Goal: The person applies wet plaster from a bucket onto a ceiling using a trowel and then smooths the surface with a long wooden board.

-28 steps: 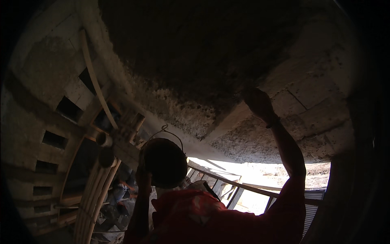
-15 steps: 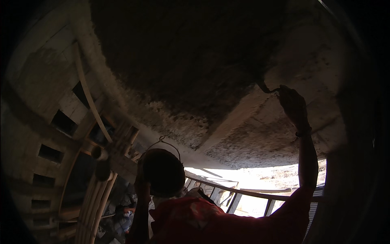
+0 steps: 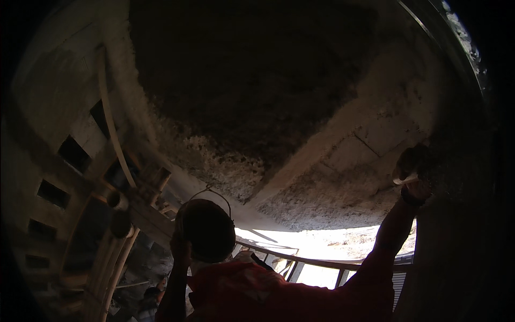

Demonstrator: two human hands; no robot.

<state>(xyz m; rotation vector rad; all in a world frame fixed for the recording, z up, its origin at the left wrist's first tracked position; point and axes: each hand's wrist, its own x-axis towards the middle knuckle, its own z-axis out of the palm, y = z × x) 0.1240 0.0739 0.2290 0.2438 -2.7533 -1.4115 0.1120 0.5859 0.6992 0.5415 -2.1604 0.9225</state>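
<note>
My left hand (image 3: pixel 181 248) grips the side of a dark round bucket (image 3: pixel 206 231), whose thin wire handle arcs over its top edge. At the right, my right hand (image 3: pixel 420 188) is raised and closed round a trowel (image 3: pixel 413 161); it is dark, and a pale part shows beside the fingers. A band circles that wrist. Ahead spreads a rough surface with a large dark patch of wet-looking plaster (image 3: pixel 241 80). A paler ridge (image 3: pixel 306 153) runs slantwise along its lower right side. Shadow hides most finger detail.
To the left stands a pale wall with a row of square holes (image 3: pixel 74 154). A thin curved pole (image 3: pixel 110 118) leans there, above bundled wooden poles (image 3: pixel 110 268). Bright daylight enters below the surface, past a railing (image 3: pixel 322 263). Dim clutter lies low at the left.
My right hand has moved right and down, away from the dark plaster's edge, and the trowel has turned. The bucket stays in my left hand, slightly lower and further left in view.
</note>
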